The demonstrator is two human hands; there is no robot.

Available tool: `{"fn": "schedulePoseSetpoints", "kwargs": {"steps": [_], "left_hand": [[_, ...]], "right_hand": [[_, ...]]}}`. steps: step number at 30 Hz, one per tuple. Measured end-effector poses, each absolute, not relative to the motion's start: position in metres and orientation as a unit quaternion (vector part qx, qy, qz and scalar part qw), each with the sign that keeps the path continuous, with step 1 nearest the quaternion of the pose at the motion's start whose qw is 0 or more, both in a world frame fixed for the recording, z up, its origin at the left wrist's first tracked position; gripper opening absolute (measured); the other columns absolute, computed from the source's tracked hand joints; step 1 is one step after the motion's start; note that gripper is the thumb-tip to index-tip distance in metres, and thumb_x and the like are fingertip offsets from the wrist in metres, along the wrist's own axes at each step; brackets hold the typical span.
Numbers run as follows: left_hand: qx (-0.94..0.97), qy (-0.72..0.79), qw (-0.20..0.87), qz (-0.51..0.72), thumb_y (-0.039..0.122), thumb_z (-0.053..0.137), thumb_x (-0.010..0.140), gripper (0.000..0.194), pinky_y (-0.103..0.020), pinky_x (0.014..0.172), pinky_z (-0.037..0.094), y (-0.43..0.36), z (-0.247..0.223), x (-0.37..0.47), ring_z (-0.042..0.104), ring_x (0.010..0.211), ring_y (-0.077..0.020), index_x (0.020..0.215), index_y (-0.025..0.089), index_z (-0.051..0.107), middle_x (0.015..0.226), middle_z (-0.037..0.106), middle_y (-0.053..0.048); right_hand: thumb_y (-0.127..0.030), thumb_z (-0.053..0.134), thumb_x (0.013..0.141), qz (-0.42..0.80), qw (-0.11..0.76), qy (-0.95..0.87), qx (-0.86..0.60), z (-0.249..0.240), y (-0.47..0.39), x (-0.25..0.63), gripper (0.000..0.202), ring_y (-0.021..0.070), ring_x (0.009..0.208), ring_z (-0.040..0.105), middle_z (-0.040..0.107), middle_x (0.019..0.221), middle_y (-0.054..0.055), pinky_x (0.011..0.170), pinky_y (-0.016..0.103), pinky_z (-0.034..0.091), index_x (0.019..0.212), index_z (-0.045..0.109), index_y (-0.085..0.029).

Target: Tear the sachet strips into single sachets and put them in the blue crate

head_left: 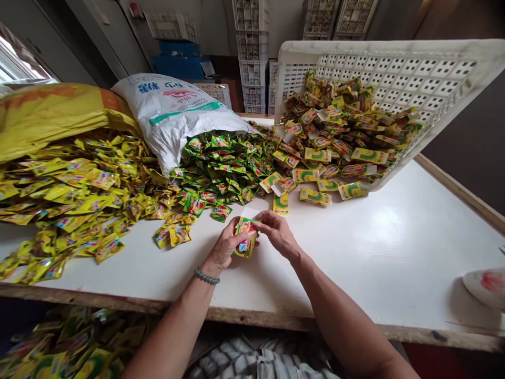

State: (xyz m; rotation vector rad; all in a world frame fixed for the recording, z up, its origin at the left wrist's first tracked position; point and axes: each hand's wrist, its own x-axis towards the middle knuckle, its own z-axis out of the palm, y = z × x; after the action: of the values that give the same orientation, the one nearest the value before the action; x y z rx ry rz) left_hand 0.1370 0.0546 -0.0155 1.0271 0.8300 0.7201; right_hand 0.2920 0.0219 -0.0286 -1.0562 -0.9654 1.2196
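My left hand point(225, 246) is wrapped round a small yellow-and-green candy box point(245, 243), which stands tilted above the white table with its white top flap raised. At the box's open top, my right hand point(276, 230) has its thumb and fingers pinched together; a bit of green and red shows at the fingertips, too small to name. Beyond my hands lie a heap of green candy packets point(224, 163) and, to the left, a heap of yellow candy packets point(87, 184). Nearest my right hand are several loose candy boxes point(314, 197).
A white plastic crate point(445, 68) lies tipped on its side at the right, spilling candy boxes. A white woven sack point(177, 100) and a yellow sack point(59, 113) rest behind the packets. A white rounded object point(487, 287) sits at the right edge. Stacked crates point(252, 58) stand behind.
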Motion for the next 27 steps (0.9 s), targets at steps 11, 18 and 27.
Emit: {"fn": "schedulePoseSetpoints", "kwargs": {"steps": [11,18,27], "left_hand": [[0.542,0.383,0.663,0.347,0.036,0.082,0.066,0.067,-0.028,0.062,0.057,0.054,-0.018,0.135,0.066,0.065,-0.015,0.121,0.025,0.045,0.088,0.067,0.001],[0.545,0.378,0.672,0.331,0.036,0.081,0.068,0.064,-0.025,0.06,0.054,0.055,-0.018,0.134,0.064,0.059,-0.0128,0.117,0.025,0.042,0.081,0.067,0.003],[0.498,0.4,0.679,0.363,0.037,0.085,0.062,0.065,-0.027,0.053,0.054,0.052,-0.018,0.133,0.064,0.053,-0.0148,0.111,0.023,0.044,0.073,0.067,0.004]], "right_hand": [[-0.055,0.059,0.086,0.441,0.535,-0.507,-0.512,-0.036,0.021,0.288,0.038,0.0183,0.083,0.057,0.066,0.082,0.004,0.077,0.031,0.047,0.084,0.073,-0.019],[-0.049,0.067,0.08,0.443,0.55,-0.472,-0.528,-0.035,0.02,0.292,0.054,0.0147,0.067,0.053,0.062,0.074,-0.001,0.063,0.026,0.044,0.125,0.061,-0.02],[-0.054,0.062,0.084,0.464,0.543,-0.482,-0.507,-0.013,0.012,0.29,0.038,0.0185,0.084,0.062,0.072,0.085,0.003,0.078,0.03,0.048,0.088,0.076,-0.019]]}}
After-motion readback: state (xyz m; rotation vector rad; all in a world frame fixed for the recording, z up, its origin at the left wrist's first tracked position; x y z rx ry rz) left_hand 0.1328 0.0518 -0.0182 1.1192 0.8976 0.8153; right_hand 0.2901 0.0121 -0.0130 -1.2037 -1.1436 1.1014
